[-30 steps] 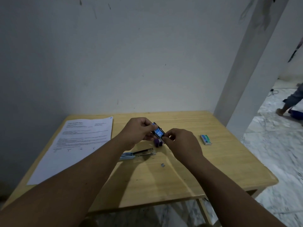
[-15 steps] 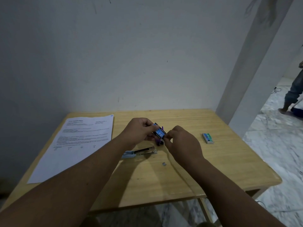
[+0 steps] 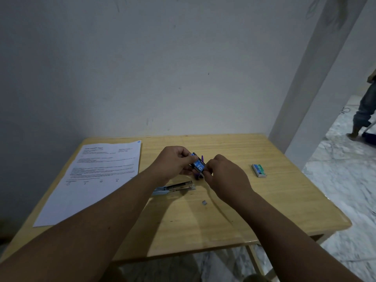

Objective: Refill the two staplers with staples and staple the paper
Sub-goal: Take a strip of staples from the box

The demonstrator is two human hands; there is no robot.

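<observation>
Above the middle of the wooden table (image 3: 264, 216), my left hand (image 3: 173, 163) grips a small blue staple box (image 3: 198, 164) marked 10. My right hand (image 3: 225, 176) pinches the box's near end; whether it holds staples I cannot tell. A purple stapler (image 3: 198, 176) shows just behind and below the box, mostly hidden by my hands. A light blue stapler (image 3: 175, 188) lies open flat on the table under my left wrist. A printed paper sheet (image 3: 91, 180) lies at the left.
A green and white staple box (image 3: 259, 170) lies on the table's right side. A small grey staple piece (image 3: 204, 202) rests near the middle. A wall stands behind the table, a pillar (image 3: 305, 98) at right. A person's legs (image 3: 364, 112) are at the far right.
Both hands stay at the blue box with only small finger shifts. The view tilted slightly, and the person at the far right moved.
</observation>
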